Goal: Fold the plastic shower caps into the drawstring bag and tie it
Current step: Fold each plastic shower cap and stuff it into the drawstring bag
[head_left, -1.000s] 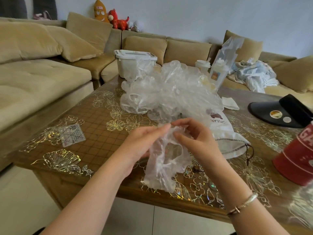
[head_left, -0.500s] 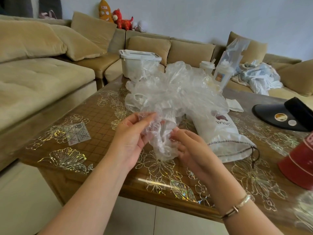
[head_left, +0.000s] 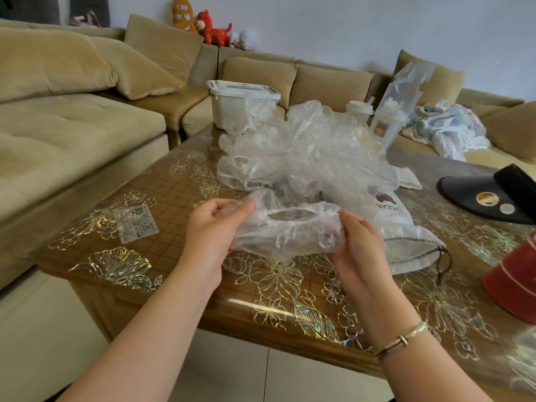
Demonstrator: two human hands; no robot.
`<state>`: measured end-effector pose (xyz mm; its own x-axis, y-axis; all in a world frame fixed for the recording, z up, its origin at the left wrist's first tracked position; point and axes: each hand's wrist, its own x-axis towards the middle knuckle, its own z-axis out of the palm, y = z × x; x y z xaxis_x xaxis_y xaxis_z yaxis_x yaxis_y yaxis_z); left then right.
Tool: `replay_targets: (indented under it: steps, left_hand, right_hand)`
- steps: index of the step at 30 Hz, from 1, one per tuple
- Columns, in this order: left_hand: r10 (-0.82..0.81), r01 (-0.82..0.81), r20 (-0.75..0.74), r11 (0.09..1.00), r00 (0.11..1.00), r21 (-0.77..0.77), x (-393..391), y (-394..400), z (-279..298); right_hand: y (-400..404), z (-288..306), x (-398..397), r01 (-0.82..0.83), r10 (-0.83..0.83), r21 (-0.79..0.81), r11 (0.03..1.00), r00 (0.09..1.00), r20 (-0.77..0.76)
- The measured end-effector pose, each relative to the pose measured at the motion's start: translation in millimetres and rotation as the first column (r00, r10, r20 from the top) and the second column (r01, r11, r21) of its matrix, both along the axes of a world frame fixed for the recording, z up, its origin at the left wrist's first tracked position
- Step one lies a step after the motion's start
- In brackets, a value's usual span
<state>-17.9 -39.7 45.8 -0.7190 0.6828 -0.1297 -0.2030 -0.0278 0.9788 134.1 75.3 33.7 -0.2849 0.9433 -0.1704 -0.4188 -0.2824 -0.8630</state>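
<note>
Since half a second ago we have pulled the shower cap (head_left: 287, 230) out sideways, so it now stretches wide between our 2 hands instead of hanging bunched between them. Our left hand (head_left: 213, 233) pinches 1 end of the cap with thumb and curled fingers, and our right hand (head_left: 355, 245) grips the other end, fingers curled into the plastic. We hold the cap just above the table (head_left: 174, 250), its elastic opening facing up. Just beyond our grip sits the pile of shower caps (head_left: 304, 149), loose and crumpled. Right of the grip, close beside our right hand, the drawstring bag (head_left: 406, 236) lies flat on the table, its dark cord (head_left: 443, 259) at the near end. Farther right we see a black visor (head_left: 490, 195) and a red tin (head_left: 516, 282).
</note>
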Motion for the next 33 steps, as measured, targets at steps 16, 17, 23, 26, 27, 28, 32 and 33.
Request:
replay_targets:
  steps: [16,17,23,26,27,28,32,33]
  left_hand:
    - [-0.297,0.241,-0.126,0.911,0.947,-0.336,-11,-3,-4]
    - [-0.275,0.199,-0.220,0.928,0.936,-0.314,-12,-2,-6]
    - [-0.112,-0.095,-0.703,0.964,0.703,-0.249,-11,-1,-19]
    - [-0.052,-0.244,-0.776,0.934,0.628,-0.261,-17,-1,-24]
    - [-0.057,-0.293,-0.798,0.912,0.599,-0.286,-19,-2,-25]
    - [-0.080,-0.341,-0.821,0.883,0.566,-0.321,-22,-2,-26]
    - [-0.249,-0.454,-0.852,0.759,0.461,-0.467,-23,-4,-30]
    - [-0.281,-0.467,-0.852,0.739,0.441,-0.486,-23,-6,-29]
  right_hand:
    - [-5,10,3,-0.315,0.286,0.032,0.949,0.894,0.344]
    - [-6,8,3,-0.323,0.265,0.070,0.944,0.867,0.422]
    - [-5,-1,-1,-0.250,-0.003,0.286,0.925,0.748,0.664]
    - [-2,-6,-3,-0.274,-0.138,0.406,0.872,0.657,0.741]
    - [-1,-9,-2,-0.290,-0.202,0.458,0.840,0.616,0.761]
    - [-2,-12,-1,-0.317,-0.264,0.506,0.802,0.571,0.777]
    - [-6,-21,2,-0.520,-0.416,0.533,0.668,0.332,0.846]
    - [-6,-22,2,-0.570,-0.448,0.513,0.642,0.264,0.854]
